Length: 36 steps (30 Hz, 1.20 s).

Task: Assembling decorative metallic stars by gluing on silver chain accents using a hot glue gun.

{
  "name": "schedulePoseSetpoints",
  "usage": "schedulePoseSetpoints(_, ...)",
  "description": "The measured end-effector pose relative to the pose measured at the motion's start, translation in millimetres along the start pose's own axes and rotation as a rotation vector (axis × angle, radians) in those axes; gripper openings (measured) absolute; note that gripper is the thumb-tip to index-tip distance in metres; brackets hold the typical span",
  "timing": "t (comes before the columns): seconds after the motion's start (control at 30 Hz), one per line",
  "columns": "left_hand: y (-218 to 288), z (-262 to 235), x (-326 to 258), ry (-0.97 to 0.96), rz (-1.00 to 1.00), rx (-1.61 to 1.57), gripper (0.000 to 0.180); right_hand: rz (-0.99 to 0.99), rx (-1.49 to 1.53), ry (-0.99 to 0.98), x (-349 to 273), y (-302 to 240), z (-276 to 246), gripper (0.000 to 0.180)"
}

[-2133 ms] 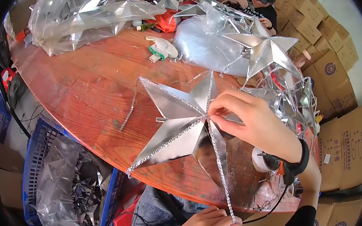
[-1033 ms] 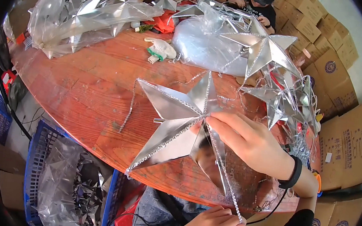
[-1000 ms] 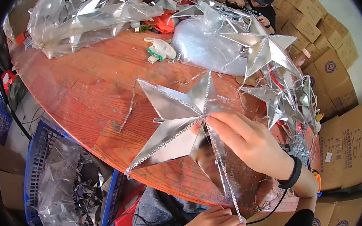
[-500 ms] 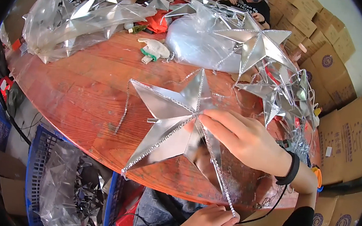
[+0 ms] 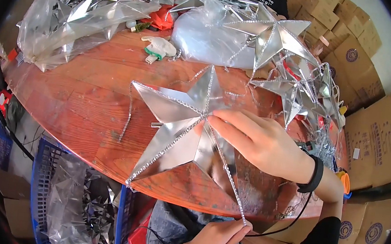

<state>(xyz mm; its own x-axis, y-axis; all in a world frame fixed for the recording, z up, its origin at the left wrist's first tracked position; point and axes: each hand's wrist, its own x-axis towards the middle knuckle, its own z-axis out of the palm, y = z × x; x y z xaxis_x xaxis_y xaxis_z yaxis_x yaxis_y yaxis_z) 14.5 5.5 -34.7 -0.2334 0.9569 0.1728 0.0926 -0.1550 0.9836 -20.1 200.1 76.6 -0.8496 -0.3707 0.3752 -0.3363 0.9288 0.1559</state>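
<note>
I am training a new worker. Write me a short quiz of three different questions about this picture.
1. True or false: the right hand presses on the silver star.
2. The left hand pinches: A) a glove, B) the sparkly trim strip, C) a box.
3. What colour is the crate under the round wooden table?

Key: 1 true; 2 B; 3 blue.
</note>
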Motion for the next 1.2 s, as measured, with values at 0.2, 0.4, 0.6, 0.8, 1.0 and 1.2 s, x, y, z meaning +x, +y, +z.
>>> schedulePoseSetpoints(0.2, -13, 5, 0, 0.070, 0.029, 0.030, 0.013, 0.005, 0.023, 0.055, -2, 2, 8, 0.024)
schedulePoseSetpoints(0.4, -13, 3, -3, 0.050, -0.012, 0.031, 0.014, 0.010, 0.044, 0.084, -5, 3, 9, 0.024)
schedulePoseSetpoints(0.6, -14, 1, -8, 0.047, -0.033, 0.022, 0.015, 0.026, 0.061, 0.083, -5, 2, 11, 0.023)
schedulePoseSetpoints(0.8, -17, 1, -11, 0.061, -0.080, 0.024, 0.016, 0.066, 0.106, 0.078, -6, 3, 13, 0.022)
schedulePoseSetpoints(1.0, -12, -9, -17, 0.054, -0.235, 0.108, 0.015, 0.201, 0.298, 0.005, 1, 7, -18, 0.021)
schedulePoseSetpoints(1.2, -9, -58, -35, 0.042, -0.163, 0.336, 0.018, 0.429, 0.314, 0.176, -22, 5, -66, 0.013)
